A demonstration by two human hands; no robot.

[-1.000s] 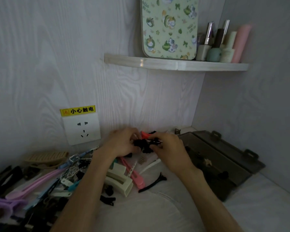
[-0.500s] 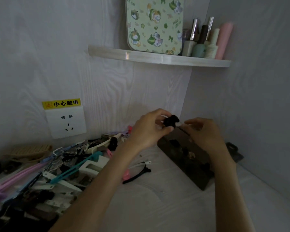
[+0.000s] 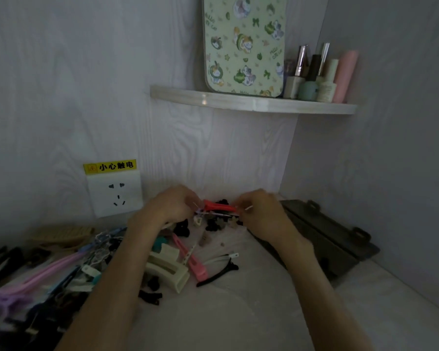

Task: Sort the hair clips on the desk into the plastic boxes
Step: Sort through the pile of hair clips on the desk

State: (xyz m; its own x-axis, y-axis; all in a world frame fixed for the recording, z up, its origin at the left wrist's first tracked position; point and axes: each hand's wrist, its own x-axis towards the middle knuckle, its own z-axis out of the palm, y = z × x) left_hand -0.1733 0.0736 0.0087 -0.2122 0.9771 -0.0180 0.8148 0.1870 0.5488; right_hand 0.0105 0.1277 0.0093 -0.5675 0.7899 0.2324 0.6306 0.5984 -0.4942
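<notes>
Both hands are down at a heap of small black and beige hair clips (image 3: 213, 224) by the back wall. An orange-red clip (image 3: 219, 206) lies between them. My left hand (image 3: 173, 207) has its fingers curled at that clip's left end; what they hold is hidden. My right hand (image 3: 261, 211), slightly blurred, pinches a small white clip at its fingertips by the right end. The dark plastic box (image 3: 325, 231) lies open just right of my right hand. A cream claw clip (image 3: 170, 268), a pink clip (image 3: 190, 259) and a black duckbill clip (image 3: 218, 274) lie nearer me.
A big pile of mixed clips (image 3: 48, 274) covers the desk's left side. A wall socket (image 3: 114, 193) with a yellow warning label sits behind it. Overhead, a corner shelf (image 3: 251, 103) carries a patterned mirror and several bottles. The right wall runs close behind the box.
Both hands have come back from above the dark box to the heap of small clips by the wall. The black clip that my left hand held is no longer in it.
</notes>
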